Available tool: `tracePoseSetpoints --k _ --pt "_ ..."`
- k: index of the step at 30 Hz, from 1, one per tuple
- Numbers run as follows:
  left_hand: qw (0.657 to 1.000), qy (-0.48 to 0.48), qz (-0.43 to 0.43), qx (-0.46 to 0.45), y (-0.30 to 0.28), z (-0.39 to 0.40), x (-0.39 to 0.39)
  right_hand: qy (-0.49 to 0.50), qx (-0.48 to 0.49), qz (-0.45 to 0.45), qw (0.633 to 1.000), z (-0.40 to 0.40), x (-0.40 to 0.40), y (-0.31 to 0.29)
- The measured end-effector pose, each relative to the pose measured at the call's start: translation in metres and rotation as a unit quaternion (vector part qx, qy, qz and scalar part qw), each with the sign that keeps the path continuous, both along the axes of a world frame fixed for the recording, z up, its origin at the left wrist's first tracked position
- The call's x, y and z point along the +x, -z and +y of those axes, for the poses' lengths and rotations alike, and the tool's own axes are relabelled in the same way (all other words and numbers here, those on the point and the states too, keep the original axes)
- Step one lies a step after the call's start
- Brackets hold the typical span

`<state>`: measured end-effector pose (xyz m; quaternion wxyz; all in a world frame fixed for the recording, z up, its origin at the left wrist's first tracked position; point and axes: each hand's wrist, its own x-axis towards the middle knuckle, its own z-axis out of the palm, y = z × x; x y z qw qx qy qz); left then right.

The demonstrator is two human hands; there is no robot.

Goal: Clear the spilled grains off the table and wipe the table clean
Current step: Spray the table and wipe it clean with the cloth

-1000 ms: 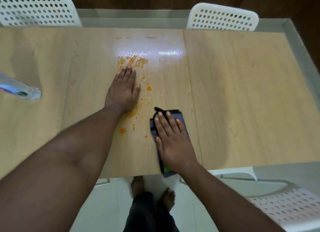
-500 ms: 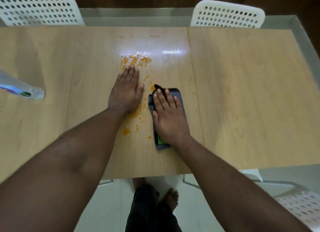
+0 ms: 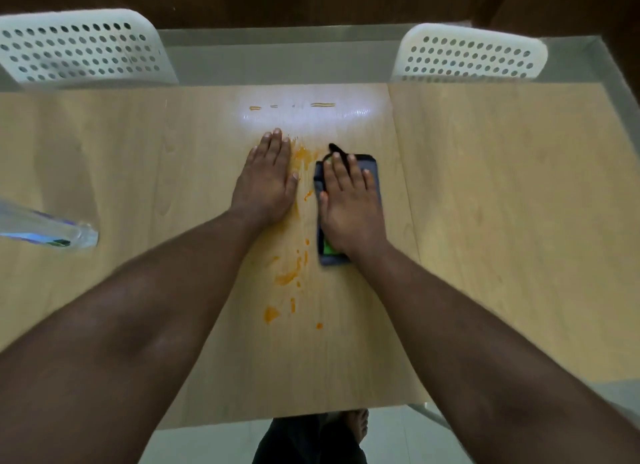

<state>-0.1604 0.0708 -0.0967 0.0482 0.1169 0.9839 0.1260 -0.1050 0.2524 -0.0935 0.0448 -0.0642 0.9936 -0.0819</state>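
Table (image 3: 502,221) — light wood-grain top, carrying all items listed. Left hand (image 3: 268,183) is lying flat on the table, palm down, fingers straight and together, holding nothing. Right hand (image 3: 349,204) is pressing flat on a dark grey cloth (image 3: 375,173), fingers extended and slightly spread; a green patch of the cloth is showing near the wrist. The two hands are sitting just beside each other, apart, with an orange spill (image 3: 301,155) showing between them near the left fingertips. Further orange smears and spots (image 3: 287,276) are trailing toward the near edge, between the forearms; thin orange streaks (image 3: 322,104) are lying beyond the hands, by a bright glare. Clear plastic bottle (image 3: 45,230) is lying on its side at the left edge. Two white perforated chairs (image 3: 83,48) are standing at the far side — backs only visible.
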Motion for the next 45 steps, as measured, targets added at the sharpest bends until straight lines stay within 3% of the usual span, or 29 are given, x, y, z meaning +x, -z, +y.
tracePoseSetpoints --k 6,9,17,24,30,35,42,45 --pt "1.0 0.001 0.0 -0.002 -0.005 -0.004 -0.048 -0.107 0.007 -0.009 0.994 0.019 0.032 0.001" --pt "1.0 -0.002 -0.003 -0.019 -0.003 -0.017 -0.063 -0.077 0.016 -0.008 0.997 0.034 0.018 0.001" --pt "0.999 -0.008 0.027 -0.031 0.01 -0.021 -0.067 0.039 0.008 0.01 0.999 0.003 -0.117 -0.001" --pt "0.999 -0.008 0.03 -0.031 0.01 -0.022 -0.067 -0.109 0.012 -0.013 0.994 0.018 -0.068 0.002" --pt "0.999 -0.015 0.027 -0.042 0.012 -0.019 -0.069 0.035 0.013 0.014 0.999 0.031 -0.134 0.001" --pt "0.999 -0.018 0.027 -0.04 0.013 -0.019 -0.07 0.019 0.006 0.011 1.0 -0.006 -0.198 0.0" --pt "0.999 -0.028 0.024 -0.022 0.009 -0.021 -0.068 -0.161 0.011 -0.017 0.987 -0.002 -0.107 -0.008" --pt "0.999 -0.03 0.019 -0.024 0.01 -0.021 -0.069 -0.115 0.014 -0.007 0.993 0.03 -0.099 -0.005"
